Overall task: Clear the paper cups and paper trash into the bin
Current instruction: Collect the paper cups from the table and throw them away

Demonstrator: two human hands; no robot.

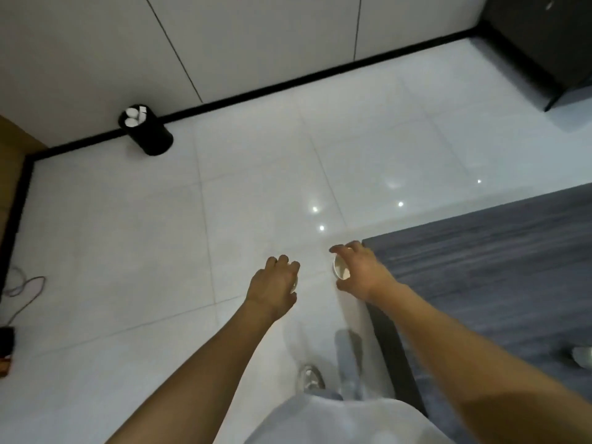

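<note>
Gripping a paper cup (341,269) at about 5 o'clock, the right hand (358,270) curls its fingers round the rim beside the grey table (496,267). The left hand (274,285) curls round something white, mostly hidden. At 10 o'clock the black bin (150,133) holds white cups.

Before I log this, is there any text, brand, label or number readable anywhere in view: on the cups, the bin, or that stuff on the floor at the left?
No text can be read in this view.
Paper cup in the right hand: plain white, no print visible.
Black bin: no label visible.
Reddish object at the left edge: may carry print, too blurred and cropped to read.
</note>
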